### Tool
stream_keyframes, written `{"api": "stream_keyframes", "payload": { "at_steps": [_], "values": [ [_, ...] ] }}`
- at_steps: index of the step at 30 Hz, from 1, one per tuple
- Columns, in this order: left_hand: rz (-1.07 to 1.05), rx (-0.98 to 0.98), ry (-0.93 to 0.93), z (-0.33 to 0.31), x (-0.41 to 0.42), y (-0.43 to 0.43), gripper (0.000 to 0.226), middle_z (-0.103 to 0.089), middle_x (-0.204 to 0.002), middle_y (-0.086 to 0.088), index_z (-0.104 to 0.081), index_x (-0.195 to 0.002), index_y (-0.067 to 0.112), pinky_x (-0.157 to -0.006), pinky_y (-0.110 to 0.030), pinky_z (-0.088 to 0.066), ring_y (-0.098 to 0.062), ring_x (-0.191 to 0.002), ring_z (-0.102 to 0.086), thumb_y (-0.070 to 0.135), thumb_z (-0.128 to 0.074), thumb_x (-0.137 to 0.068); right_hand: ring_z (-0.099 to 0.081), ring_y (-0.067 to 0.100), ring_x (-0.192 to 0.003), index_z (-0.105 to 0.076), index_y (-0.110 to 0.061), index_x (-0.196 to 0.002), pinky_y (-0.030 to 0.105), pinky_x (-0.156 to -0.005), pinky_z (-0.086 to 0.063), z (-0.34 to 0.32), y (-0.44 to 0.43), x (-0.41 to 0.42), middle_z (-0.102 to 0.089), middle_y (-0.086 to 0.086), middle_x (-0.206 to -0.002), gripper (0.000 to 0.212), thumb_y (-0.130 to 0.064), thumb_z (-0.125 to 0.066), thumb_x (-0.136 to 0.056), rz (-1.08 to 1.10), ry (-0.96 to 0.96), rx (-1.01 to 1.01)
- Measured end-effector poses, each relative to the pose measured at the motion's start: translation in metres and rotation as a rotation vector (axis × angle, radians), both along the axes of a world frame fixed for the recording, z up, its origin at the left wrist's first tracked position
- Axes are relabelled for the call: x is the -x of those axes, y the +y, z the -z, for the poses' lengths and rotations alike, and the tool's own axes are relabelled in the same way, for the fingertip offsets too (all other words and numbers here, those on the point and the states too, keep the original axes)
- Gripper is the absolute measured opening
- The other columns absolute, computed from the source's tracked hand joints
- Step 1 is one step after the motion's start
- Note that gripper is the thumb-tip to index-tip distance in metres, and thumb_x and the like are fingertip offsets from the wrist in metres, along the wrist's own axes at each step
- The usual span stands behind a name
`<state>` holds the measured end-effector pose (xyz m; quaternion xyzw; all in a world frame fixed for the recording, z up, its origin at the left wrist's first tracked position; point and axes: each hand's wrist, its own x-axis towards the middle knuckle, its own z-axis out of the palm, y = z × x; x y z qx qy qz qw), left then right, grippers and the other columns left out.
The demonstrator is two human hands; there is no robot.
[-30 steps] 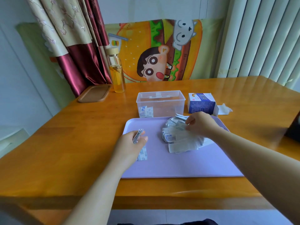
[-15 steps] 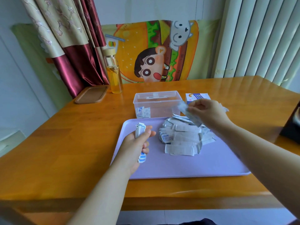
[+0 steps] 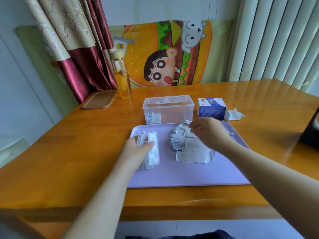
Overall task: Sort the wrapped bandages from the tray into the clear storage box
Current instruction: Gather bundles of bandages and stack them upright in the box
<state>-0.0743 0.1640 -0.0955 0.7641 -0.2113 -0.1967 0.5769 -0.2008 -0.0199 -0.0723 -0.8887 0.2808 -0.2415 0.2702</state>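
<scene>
1 tray (image 3: 181,175), 1 clear box (image 3: 172,107) w/ 2 bandages (image 3: 153,118), 1 loose pile (image 3: 191,152)

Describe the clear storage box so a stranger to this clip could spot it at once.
On the wooden table, right behind the lilac tray, stands the clear storage box. It is see-through, with a few wrapped bandages in its left corner, unlike the opaque blue-and-white carton to its right.

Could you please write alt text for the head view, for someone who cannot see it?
A person's left hand grips a stack of wrapped bandages over a lilac tray while the right hand reaches into the loose pile; a clear storage box stands behind.
</scene>
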Motion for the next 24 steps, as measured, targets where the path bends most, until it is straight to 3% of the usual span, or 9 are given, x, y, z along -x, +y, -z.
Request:
{"api": "stream_keyframes", "payload": {
  "at_steps": [2,5,8,10,13,17,20,22,24],
  "values": [
    [-0.012,-0.203,-0.209,0.003,-0.016,0.010,0.006,-0.058,-0.074,0.002,-0.060,-0.090,0.014,-0.056,-0.024,-0.038,-0.015,-0.066,-0.053,0.016,-0.065,-0.086,-0.063,0.021,-0.093,-0.069,-0.018,-0.107,0.033,-0.079,-0.053,0.006,-0.022,0.001,-0.070,-0.001,-0.102,0.021,-0.019,-0.055,-0.090,0.067,0.175,0.174],
    [-0.017,-0.336,-0.310,0.011,-0.023,0.012,0.028,-0.059,-0.086,-0.002,-0.059,-0.111,0.008,-0.056,-0.025,-0.036,-0.016,-0.071,-0.053,0.015,-0.066,-0.085,-0.060,0.025,-0.098,-0.063,-0.022,-0.115,0.037,-0.080,-0.052,0.017,-0.034,-0.002,-0.066,0.004,-0.112,0.030,-0.033,-0.059,-0.087,0.047,0.417,0.255],
    [-0.048,-0.405,-0.432,0.014,-0.018,0.007,0.044,-0.056,-0.116,-0.007,-0.051,-0.127,0.010,-0.066,-0.024,-0.037,-0.018,-0.086,-0.052,0.019,-0.066,-0.086,-0.056,0.024,-0.104,-0.058,-0.024,-0.123,0.035,-0.083,-0.049,0.022,-0.037,-0.006,-0.060,0.004,-0.119,0.046,-0.044,-0.064,-0.082,0.045,0.481,0.264],
    [-0.082,-0.406,-0.486,0.013,-0.016,0.007,0.047,-0.050,-0.124,-0.007,-0.048,-0.131,0.012,-0.071,-0.023,-0.036,-0.015,-0.092,-0.049,0.021,-0.065,-0.087,-0.056,0.021,-0.094,-0.060,-0.023,-0.118,0.034,-0.079,-0.050,0.020,-0.038,-0.006,-0.062,0.003,-0.110,0.042,-0.041,-0.066,-0.081,0.047,0.460,0.221],
    [-0.089,-0.350,-0.487,0.013,-0.015,0.009,0.045,-0.051,-0.123,-0.006,-0.050,-0.130,0.013,-0.074,-0.024,-0.039,-0.020,-0.102,-0.053,0.021,-0.064,-0.087,-0.056,0.020,-0.079,-0.063,-0.018,-0.110,0.033,-0.069,-0.049,0.015,-0.038,-0.006,-0.060,0.000,-0.088,0.031,-0.035,-0.064,-0.084,0.053,0.473,0.208],
    [-0.097,-0.272,-0.482,0.008,-0.011,0.010,0.038,-0.058,-0.118,-0.005,-0.055,-0.125,0.012,-0.072,-0.024,-0.040,-0.021,-0.097,-0.056,0.019,-0.063,-0.088,-0.059,0.020,-0.085,-0.064,-0.022,-0.110,0.033,-0.075,-0.051,0.015,-0.040,-0.006,-0.065,0.000,-0.097,0.036,-0.041,-0.067,-0.080,0.016,0.496,0.226],
    [-0.106,-0.205,-0.495,0.003,-0.006,0.009,0.030,-0.060,-0.110,0.002,-0.058,-0.118,0.011,-0.062,-0.016,-0.036,-0.010,-0.090,-0.052,0.017,-0.061,-0.089,-0.056,0.023,-0.073,-0.063,-0.014,-0.084,0.030,-0.060,-0.042,0.015,-0.043,-0.006,-0.064,0.004,-0.081,0.014,-0.027,-0.065,-0.083,0.056,0.423,0.234],
    [-0.103,-0.147,-0.472,0.000,-0.005,0.009,0.020,-0.058,-0.102,0.011,-0.060,-0.109,0.011,-0.054,-0.007,-0.035,-0.004,-0.082,-0.053,0.016,-0.059,-0.090,-0.049,0.022,-0.061,-0.054,-0.012,-0.065,0.029,-0.052,-0.034,0.012,-0.047,-0.004,-0.057,0.005,-0.066,0.023,-0.022,-0.062,-0.085,0.083,0.323,0.175],
    [-0.091,-0.102,-0.406,-0.004,-0.004,0.008,0.013,-0.056,-0.092,0.016,-0.061,-0.102,0.013,-0.053,-0.008,-0.038,-0.002,-0.073,-0.053,0.016,-0.058,-0.091,-0.044,0.017,-0.052,-0.059,-0.006,-0.065,0.028,-0.050,-0.031,0.005,-0.051,0.001,-0.054,0.005,-0.059,0.027,-0.022,-0.060,-0.087,0.076,0.185,0.086]
  ]
}}
